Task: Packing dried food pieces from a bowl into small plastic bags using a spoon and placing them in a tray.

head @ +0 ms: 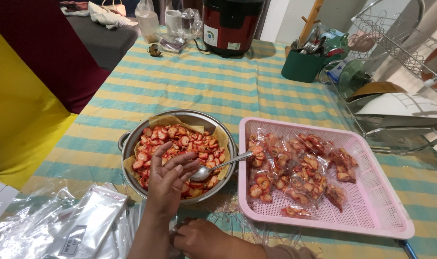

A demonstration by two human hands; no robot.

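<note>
While left hand (169, 178) hovers over chips (180, 144).

Mount: on my head.
Facing: forward and down over the table (189, 81).
Range: close above my hands.

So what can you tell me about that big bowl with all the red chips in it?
The metal bowl is round and silvery, with a small handle on its left rim. It stands on the striped tablecloth, lined with brownish paper and heaped with red chips. A spoon leans on its right rim. The left hand reaches over the chips.
</note>
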